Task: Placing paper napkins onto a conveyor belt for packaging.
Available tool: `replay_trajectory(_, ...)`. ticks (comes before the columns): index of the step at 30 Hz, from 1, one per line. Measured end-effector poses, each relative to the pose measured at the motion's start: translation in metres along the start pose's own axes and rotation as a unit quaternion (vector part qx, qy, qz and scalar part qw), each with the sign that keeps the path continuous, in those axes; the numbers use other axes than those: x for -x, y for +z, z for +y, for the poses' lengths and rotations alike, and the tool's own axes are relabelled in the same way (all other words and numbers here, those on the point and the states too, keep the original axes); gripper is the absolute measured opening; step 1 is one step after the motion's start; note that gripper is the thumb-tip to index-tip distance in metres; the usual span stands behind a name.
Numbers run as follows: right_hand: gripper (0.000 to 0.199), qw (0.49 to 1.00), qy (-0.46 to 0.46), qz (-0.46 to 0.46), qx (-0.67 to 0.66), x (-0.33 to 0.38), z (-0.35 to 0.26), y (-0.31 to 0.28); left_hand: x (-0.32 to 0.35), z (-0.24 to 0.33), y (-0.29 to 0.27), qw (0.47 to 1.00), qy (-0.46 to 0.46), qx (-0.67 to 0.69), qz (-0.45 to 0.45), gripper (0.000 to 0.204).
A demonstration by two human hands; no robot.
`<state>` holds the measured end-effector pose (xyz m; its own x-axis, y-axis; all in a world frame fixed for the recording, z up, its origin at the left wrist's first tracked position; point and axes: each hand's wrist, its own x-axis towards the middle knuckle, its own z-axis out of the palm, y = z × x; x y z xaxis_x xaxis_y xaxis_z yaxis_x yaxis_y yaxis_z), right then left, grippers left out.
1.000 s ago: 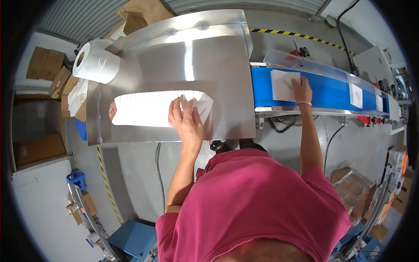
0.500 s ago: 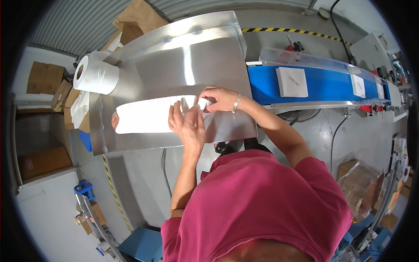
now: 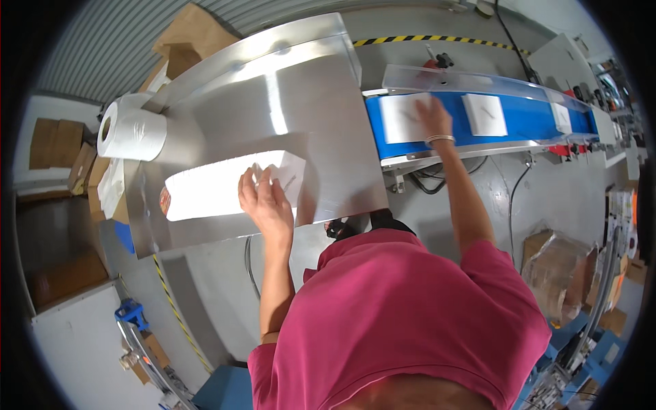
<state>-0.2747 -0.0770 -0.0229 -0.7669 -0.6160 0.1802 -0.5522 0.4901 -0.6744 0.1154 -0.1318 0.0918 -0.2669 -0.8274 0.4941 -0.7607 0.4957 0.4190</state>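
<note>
A long row of white flat square packets point(image 3: 212, 190) lies on the metal table, packed face to face; the printed front one leans at its right end. My left hand point(image 3: 265, 201) rests on the row near that end, its fingers bent and apart. Over the blue conveyor belt point(image 3: 451, 123), my right hand point(image 3: 434, 117) is at the right edge of a white square packet point(image 3: 402, 119). Motion smears its fingers, so whether they still grip the packet cannot be made out. Farther along the belt lie another white packet point(image 3: 485, 115) and a smaller-looking one point(image 3: 561, 118).
A large white roll point(image 3: 133, 130) stands at the table's left edge, with brown cardboard point(image 3: 195, 34) behind it. A clear guard point(image 3: 471, 83) runs along the belt's far side. Black cables point(image 3: 427, 179) hang below the conveyor. Plastic-wrapped boxes point(image 3: 557, 273) stand at right.
My right hand has moved from the row's end to the belt, where a new packet now lies. The earlier belt packets sit farther along relative to the belt. My left hand stays on the row.
</note>
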Motion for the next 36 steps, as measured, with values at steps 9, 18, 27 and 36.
replay_trajectory(9,0.051,0.878,-0.250,-0.353,-0.206,0.058,-0.141,0.010,0.000,0.001,-0.007,0.999,-0.015,0.011,-0.036,0.025)
replay_trajectory(18,0.046,0.788,-0.303,-0.496,-0.202,0.083,-0.183,0.049,-0.008,-0.005,-0.005,0.999,-0.016,-0.024,-0.013,0.022)
replay_trajectory(27,0.039,0.967,-0.001,-0.168,-0.194,0.005,-0.012,0.007,-0.006,-0.021,-0.008,0.998,-0.048,0.026,-0.010,0.028)
replay_trajectory(36,0.046,0.905,-0.294,-0.269,-0.151,0.048,-0.127,0.020,-0.008,-0.017,-0.013,0.999,-0.004,-0.014,-0.037,0.024)
